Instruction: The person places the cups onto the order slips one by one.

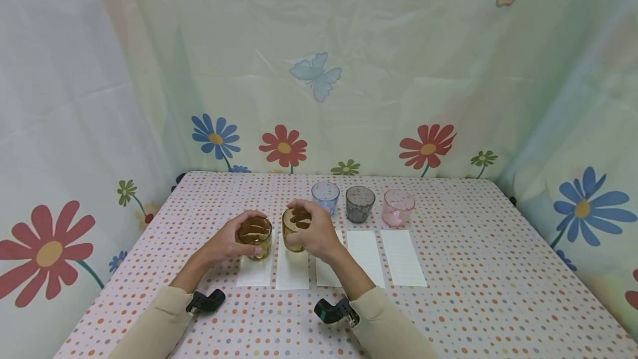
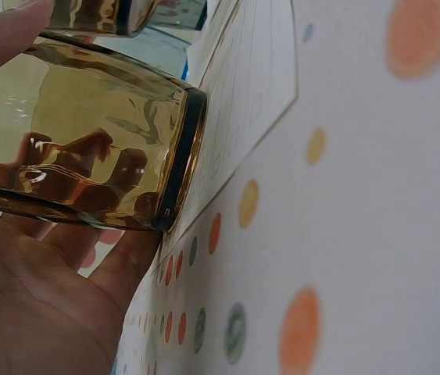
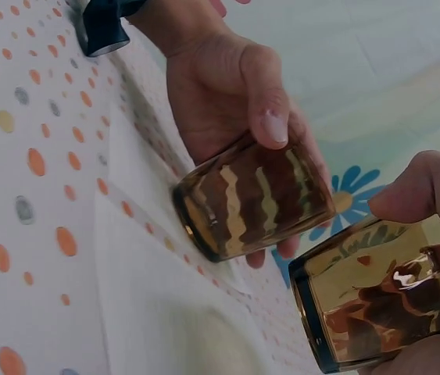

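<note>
My left hand point(image 1: 226, 244) grips an amber drinking glass point(image 1: 263, 240) at the leftmost paper strip point(image 1: 253, 278). In the left wrist view the fingers show through that glass, whose base is close to the paper. My right hand point(image 1: 321, 235) holds a second amber glass point(image 1: 290, 230) above the second paper strip point(image 1: 293, 277), thumb on the near side and fingers behind. Seen from the right wrist, this second glass point(image 3: 360, 312) hangs over the paper, tilted in that view, beside the first.
Behind the right hand stand a blue glass point(image 1: 325, 195), a grey glass point(image 1: 360, 204) and a pink glass point(image 1: 398, 208) in a row. More white strips point(image 1: 404, 259) lie in front of them on the dotted tablecloth point(image 1: 473, 270). A flowered curtain point(image 1: 369, 71) closes off the back.
</note>
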Available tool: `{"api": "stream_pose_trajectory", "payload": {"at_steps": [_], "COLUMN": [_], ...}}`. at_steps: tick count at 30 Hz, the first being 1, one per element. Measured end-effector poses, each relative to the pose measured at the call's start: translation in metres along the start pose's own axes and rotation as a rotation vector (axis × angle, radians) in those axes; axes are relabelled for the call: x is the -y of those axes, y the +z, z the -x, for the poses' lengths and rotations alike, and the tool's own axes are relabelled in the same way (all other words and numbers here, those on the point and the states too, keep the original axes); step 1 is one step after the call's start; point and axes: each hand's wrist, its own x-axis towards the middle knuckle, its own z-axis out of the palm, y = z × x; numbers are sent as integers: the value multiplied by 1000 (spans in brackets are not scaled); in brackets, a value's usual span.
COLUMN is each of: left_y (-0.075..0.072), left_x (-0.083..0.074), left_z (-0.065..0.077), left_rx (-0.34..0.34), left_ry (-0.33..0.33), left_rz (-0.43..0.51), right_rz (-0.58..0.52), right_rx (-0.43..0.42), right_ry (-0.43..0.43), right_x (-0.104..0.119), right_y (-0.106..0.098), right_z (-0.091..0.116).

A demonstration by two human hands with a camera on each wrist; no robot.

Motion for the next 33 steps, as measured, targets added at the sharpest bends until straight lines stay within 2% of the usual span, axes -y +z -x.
{"api": "stream_pose_trajectory", "payload": {"at_steps": [8,18,22,33], "left_y": [-1,-2,-2,-2], "left_x": [1,3,3,6], "left_z": [2,0,0,0], "left_rx": [-5,13,16,4], "left_ry": [-10,6,11,-23], "left_rz": [3,16,20,51], "right_rz": [12,59,63,81], "right_rx": [36,74,80,90], "right_ry": [22,9,29,39], "right_x": [-9,-15,-19,-24], "right_y": [9,14,15,17], "right_z": [4,7,7,8]}}
